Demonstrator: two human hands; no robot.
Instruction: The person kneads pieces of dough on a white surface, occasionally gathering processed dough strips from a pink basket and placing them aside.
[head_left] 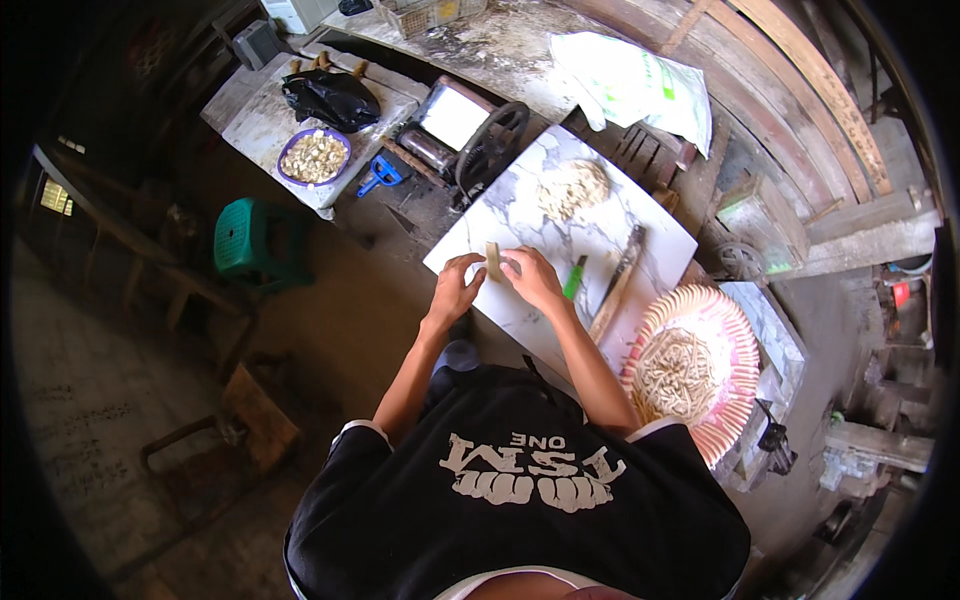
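A flat, pale strip of dough [493,260] is on the marble-patterned board, between my two hands. My left hand [458,284] is at its left side, fingers bent and fingertips close to the strip's edge. On the other side, my right hand [535,278] has its thumb and forefinger apart, with the tips pointing at the strip. Whether either hand touches it is too small to tell. To the right of my right hand lie a green-handled knife [574,277] and a long wooden stick [619,283]. A heap of pale dough pieces [573,189] sits farther back on the board [660,235].
A pink-rimmed basket [742,350] of thin pale sticks stands at the right. Behind the board is a hand-cranked roller machine [462,135]. A purple bowl [316,158] of pale pieces, a black plastic bag [330,98], a white sack [640,85] and a green stool [250,240] are around.
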